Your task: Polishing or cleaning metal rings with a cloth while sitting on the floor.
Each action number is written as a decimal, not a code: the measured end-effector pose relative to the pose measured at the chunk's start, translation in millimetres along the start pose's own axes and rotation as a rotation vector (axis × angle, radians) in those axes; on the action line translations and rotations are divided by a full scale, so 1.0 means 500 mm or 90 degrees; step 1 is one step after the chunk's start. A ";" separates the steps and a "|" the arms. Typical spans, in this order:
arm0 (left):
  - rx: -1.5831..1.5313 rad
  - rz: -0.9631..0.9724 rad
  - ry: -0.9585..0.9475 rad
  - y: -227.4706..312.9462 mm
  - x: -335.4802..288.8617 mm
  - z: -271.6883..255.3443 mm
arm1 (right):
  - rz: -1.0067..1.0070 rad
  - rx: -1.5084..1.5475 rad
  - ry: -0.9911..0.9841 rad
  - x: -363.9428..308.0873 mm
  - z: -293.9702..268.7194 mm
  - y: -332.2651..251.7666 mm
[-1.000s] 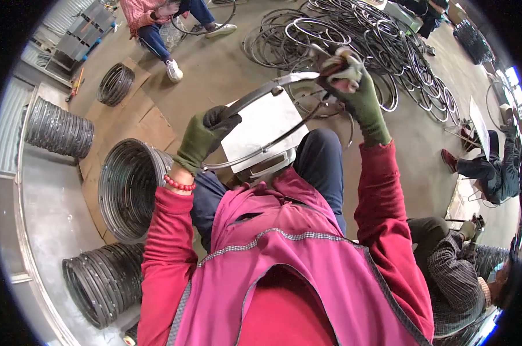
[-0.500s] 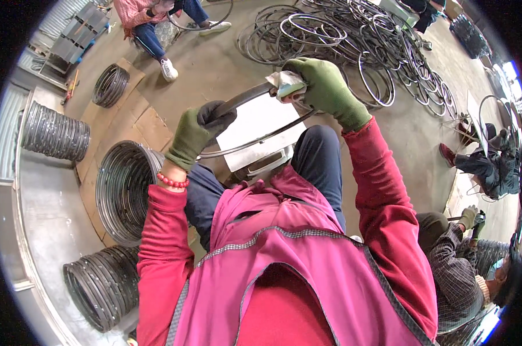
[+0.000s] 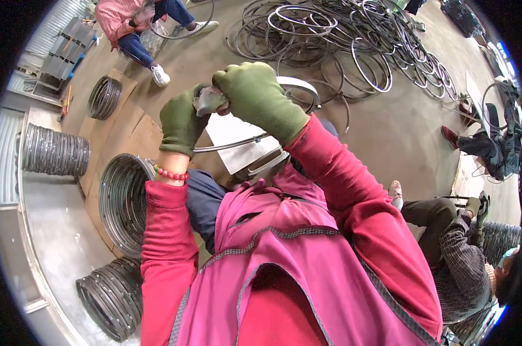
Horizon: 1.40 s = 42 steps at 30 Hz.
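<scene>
Both of my hands wear green gloves and are raised in front of me, close together. My left hand (image 3: 179,122) is closed round a dark, thin wheel rim (image 3: 302,86). Closed as well, my right hand (image 3: 255,95) presses a crumpled, greyish-white rag (image 3: 211,102) against the rim right beside the left hand. Much of the rim's upper arc is behind the gloves; its right end shows light past my right hand. The rim's lower arc crosses over a white flat panel (image 3: 229,130) ahead of my knees.
Several stacks of rims stand left of me, including a tall stack (image 3: 124,202) by my leg and another stack (image 3: 112,297) nearer. A tangled pile of rims (image 3: 324,34) covers the floor ahead. Seated co-workers are at far left (image 3: 125,26) and right (image 3: 451,277). Cardboard (image 3: 137,135) lies on the floor.
My right hand with the rag has slid left along the rim and now meets my left hand. More of the rim's right side shows behind it.
</scene>
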<state>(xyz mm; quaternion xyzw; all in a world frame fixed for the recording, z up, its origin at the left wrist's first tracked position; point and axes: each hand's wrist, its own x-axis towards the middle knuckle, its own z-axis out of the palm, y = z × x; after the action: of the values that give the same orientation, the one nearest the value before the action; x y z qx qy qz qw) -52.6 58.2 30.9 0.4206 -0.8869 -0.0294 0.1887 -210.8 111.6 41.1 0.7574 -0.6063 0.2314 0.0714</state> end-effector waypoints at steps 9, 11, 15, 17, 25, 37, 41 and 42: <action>-0.198 -0.072 0.084 -0.189 -0.049 0.040 | 0.184 0.623 -0.027 -0.178 0.168 0.251; 0.075 -0.119 0.057 -0.191 -0.045 0.057 | 0.280 0.690 -0.025 -0.180 0.181 0.261; -0.049 0.000 0.104 -0.104 -0.024 0.025 | 0.082 0.179 0.028 -0.086 0.039 0.138; -0.024 0.024 0.091 -0.041 -0.002 0.017 | -0.015 0.054 0.000 -0.026 0.021 0.078; -0.098 0.022 0.122 -0.130 -0.031 0.026 | 0.088 0.221 -0.001 -0.066 0.048 0.143; 0.042 0.076 0.042 0.018 0.009 0.009 | 0.031 -0.007 -0.048 -0.018 -0.017 0.016; -0.008 0.067 0.105 -0.017 -0.001 0.013 | -0.004 0.119 0.006 -0.033 0.007 0.065; -0.033 0.061 0.114 -0.027 -0.009 0.011 | -0.016 0.129 0.045 -0.045 0.012 0.074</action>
<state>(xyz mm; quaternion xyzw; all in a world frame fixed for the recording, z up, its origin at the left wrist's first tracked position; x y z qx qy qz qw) -42.1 52.3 21.3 0.3738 -0.8846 -0.0055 0.2788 -248.1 119.7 19.6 0.7595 -0.5675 0.3175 0.0189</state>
